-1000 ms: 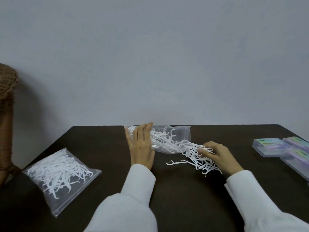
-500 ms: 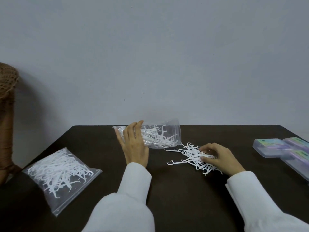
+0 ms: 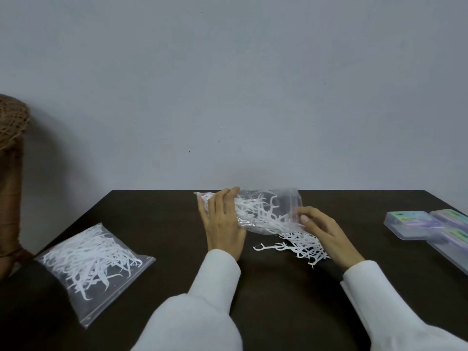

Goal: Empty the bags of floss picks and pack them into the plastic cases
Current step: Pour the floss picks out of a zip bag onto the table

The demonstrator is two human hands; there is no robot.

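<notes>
A clear plastic bag (image 3: 266,211) half full of white floss picks lies on its side at the middle of the dark table (image 3: 164,219). My left hand (image 3: 222,224) grips its closed left end. My right hand (image 3: 321,229) pinches the open right mouth of the bag. Below the mouth lies a loose pile of floss picks (image 3: 298,245) on the table. A second, sealed bag of floss picks (image 3: 93,262) lies flat at the left. Clear plastic cases (image 3: 410,224) with coloured labels sit at the right edge.
A brown woven object (image 3: 11,173) stands off the table's left side. A plain grey wall rises right behind the table's far edge. My white sleeves (image 3: 202,300) cover both forearms near the front of the table.
My left hand has swung the bag back to the right, over the pile. My right hand left the loose picks and took hold of the bag's open mouth.
</notes>
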